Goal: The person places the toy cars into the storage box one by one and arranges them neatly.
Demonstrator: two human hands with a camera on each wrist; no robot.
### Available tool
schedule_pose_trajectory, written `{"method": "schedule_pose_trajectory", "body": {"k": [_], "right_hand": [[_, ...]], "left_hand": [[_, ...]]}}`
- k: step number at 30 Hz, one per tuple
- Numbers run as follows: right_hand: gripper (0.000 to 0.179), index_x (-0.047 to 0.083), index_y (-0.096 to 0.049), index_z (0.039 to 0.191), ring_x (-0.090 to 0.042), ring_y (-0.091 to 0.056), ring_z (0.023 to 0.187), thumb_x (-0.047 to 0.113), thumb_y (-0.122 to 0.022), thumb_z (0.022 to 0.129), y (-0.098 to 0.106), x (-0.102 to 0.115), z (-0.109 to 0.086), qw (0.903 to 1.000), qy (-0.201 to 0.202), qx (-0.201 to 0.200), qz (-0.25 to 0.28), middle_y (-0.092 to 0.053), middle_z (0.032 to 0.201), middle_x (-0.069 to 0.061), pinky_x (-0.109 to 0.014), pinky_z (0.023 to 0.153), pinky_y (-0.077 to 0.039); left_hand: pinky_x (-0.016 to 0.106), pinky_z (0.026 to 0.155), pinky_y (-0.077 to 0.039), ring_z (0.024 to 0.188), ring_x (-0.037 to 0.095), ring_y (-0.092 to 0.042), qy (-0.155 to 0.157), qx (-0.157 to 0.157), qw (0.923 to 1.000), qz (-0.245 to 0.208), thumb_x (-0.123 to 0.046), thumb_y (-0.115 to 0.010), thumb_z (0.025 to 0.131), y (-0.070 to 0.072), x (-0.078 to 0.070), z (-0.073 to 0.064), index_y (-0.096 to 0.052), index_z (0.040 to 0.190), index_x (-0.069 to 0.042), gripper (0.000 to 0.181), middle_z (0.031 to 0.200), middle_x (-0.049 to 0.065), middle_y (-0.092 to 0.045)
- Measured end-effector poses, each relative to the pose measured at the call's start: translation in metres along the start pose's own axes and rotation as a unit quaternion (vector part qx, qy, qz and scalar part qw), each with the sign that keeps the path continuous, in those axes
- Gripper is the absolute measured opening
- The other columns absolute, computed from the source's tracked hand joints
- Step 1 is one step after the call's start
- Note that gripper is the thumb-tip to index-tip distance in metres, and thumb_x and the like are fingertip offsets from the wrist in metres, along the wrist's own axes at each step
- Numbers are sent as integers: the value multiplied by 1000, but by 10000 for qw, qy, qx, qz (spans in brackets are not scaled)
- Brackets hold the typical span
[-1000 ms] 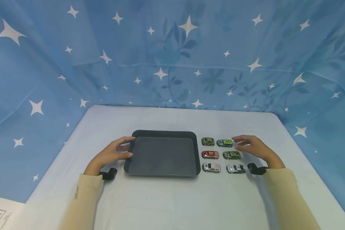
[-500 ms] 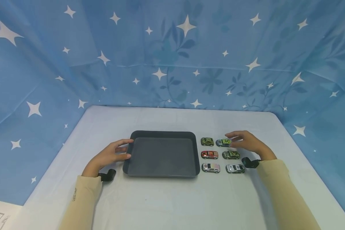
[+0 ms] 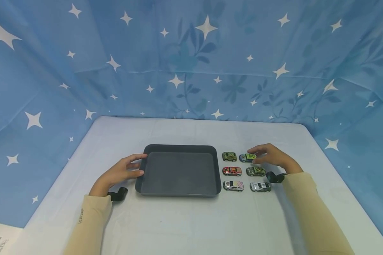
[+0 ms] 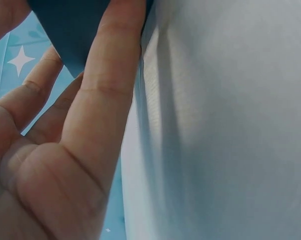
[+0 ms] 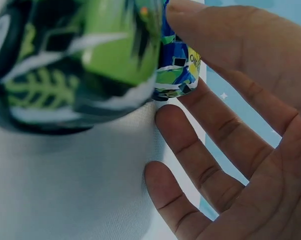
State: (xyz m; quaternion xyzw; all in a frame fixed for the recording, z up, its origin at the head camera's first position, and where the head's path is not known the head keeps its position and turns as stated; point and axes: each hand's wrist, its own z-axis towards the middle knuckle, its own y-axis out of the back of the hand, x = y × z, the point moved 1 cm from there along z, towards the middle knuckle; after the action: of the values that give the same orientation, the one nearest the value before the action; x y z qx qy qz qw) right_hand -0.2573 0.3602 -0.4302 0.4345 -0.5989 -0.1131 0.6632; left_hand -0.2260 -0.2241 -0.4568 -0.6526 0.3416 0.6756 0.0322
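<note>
A dark grey rectangular tray [image 3: 182, 193] lies on the white table. My left hand [image 3: 122, 171] rests at its left rim, thumb and forefinger against the edge; in the left wrist view the thumb [image 4: 103, 90] lies along the dark tray wall [image 4: 73, 35]. Beyond the tray's right side, my right hand [image 3: 271, 157] pinches a blue and green toy car [image 3: 246, 158], thumb and forefinger on either side of it. In the right wrist view this car [image 5: 178, 75] sits partly behind the thumb, and a green camouflage toy car [image 5: 85, 65] looms in front. The other right fingers stay extended.
The camouflage car [image 3: 256, 171] sits just in front of the pinched one. Around them stand an olive car [image 3: 229, 156], a red car [image 3: 232, 171], a white car [image 3: 233, 186] and a silver car [image 3: 260, 187]. A blue starry curtain [image 3: 191, 60] hangs behind the table.
My right hand has moved left from beside the blue and green car, and its thumb and forefinger now close around it. The left hand stays at the tray's rim.
</note>
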Motion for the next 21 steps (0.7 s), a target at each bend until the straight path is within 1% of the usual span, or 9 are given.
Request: {"method": "schedule_pose_trajectory", "body": {"k": [6,11,14,17,21], "right_hand": [[44,-13,-69,132,-54,-65,122,3,-82,94,2,-1,4,9999,-68,117,-54,-68,135,-34,-66,101,-53],[44,-12,-71,130,-50,-67,117,2,-84,91,2,-1,6,9998,-166,137,-42,-68,135,-33,-58,96,-57],[43,-11,-72,129,-49,-67,116,2,-85,90,2,-1,7,9997,-233,115,-36,-69,134,-33,-56,94,-58],[42,-12,-73,127,-50,-66,116,2,-86,90,1,-1,9,9996,-271,77,-92,-68,133,-34,-60,95,-57],[40,-10,-74,126,-53,-64,119,4,-86,90,-1,-1,9,9989,-405,-20,-214,-69,133,-33,-68,100,-53]], "left_hand": [[72,115,-40,151,63,-32,20,24,10000,-31,-18,-75,104,0,-1,0,-40,164,2,73,172,33,-26],[72,114,-40,150,64,-33,-38,27,10000,-22,-18,-76,104,1,-1,0,-40,163,4,73,171,34,-26],[73,115,-39,151,63,-33,-13,12,10000,-80,-18,-75,104,0,-1,-1,-40,163,3,72,171,33,-27],[72,115,-39,151,63,-33,4,9,9999,-105,-17,-75,104,0,0,-1,-40,164,2,72,172,32,-27],[71,115,-40,151,63,-32,-37,35,9999,-110,-19,-76,103,-1,0,0,-40,164,3,73,172,33,-26]]}}
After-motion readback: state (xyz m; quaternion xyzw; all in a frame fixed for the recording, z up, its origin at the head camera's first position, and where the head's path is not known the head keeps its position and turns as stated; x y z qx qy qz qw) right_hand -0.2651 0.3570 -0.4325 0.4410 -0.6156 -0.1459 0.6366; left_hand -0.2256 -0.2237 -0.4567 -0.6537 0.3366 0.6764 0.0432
